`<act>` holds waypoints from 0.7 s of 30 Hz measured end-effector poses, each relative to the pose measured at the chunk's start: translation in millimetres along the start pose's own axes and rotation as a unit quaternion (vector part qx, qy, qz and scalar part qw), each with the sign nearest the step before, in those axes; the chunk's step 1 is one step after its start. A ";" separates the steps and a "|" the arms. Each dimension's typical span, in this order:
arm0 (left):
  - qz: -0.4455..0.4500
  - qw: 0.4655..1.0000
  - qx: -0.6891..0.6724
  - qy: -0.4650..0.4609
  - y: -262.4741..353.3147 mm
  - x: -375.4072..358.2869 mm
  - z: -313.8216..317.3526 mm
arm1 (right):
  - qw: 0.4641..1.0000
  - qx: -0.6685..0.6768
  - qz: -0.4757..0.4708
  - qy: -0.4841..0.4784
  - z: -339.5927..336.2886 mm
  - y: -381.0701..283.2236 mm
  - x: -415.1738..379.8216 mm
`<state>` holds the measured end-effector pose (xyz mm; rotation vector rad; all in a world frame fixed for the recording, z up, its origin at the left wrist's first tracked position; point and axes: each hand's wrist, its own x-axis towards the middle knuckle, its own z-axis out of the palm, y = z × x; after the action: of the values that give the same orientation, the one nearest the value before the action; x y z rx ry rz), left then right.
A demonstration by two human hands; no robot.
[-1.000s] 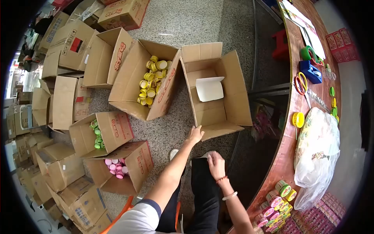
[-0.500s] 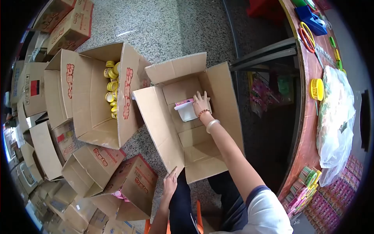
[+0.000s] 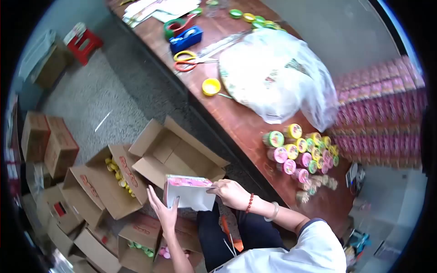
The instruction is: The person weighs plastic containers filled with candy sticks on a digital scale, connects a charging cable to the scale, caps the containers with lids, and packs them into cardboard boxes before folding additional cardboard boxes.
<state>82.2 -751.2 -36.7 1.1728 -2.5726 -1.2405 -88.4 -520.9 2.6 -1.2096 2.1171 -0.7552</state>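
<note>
A small pink-and-white box [image 3: 191,196] is held up above my lap, its pale side turned toward me and its pink printed side along the top. My right hand [image 3: 230,193] pinches its right end between thumb and fingers. At the left end is my left hand [image 3: 163,208], fingers stretched and apart, its thumb overlapping the box's pale face. Just beyond the small box stands a large open cardboard box [image 3: 170,152], its visible inner floor bare.
Left of me, an open carton [image 3: 98,184] holds yellow-lidded tubs [image 3: 119,177]. More cartons stand around it. On the table [image 3: 252,150] are scissors [image 3: 185,61], a blue tape dispenser [image 3: 186,40], a plastic bag [image 3: 273,73] and colourful lidded tubs [image 3: 300,145]. Pink packages [image 3: 378,113] are stacked at right.
My right hand has lifted the small box out of the large carton toward me. My left hand has left the carton's flap and come up beside it. The view has swung right.
</note>
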 end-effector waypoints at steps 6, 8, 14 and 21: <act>0.113 0.916 0.126 -0.364 146.5 -37.5 0.0 | 0.984 0.063 0.083 0.142 -143.9 -89.7 -204.6; 0.181 0.879 0.126 -0.423 202.9 -65.8 20.6 | 0.955 0.052 0.112 0.270 -162.3 -102.8 -267.8; 0.335 0.907 0.024 -0.253 321.9 7.5 142.5 | 0.559 0.156 0.313 0.752 -174.0 -61.9 -437.4; 0.218 0.913 0.101 -0.329 526.6 129.4 317.8 | 0.538 0.226 0.535 0.611 -35.1 131.2 -503.8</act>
<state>-442.6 -424.9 78.0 0.1305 -3.2307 -1.4527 25.2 -12.7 35.4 1.3825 2.5831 -1.4974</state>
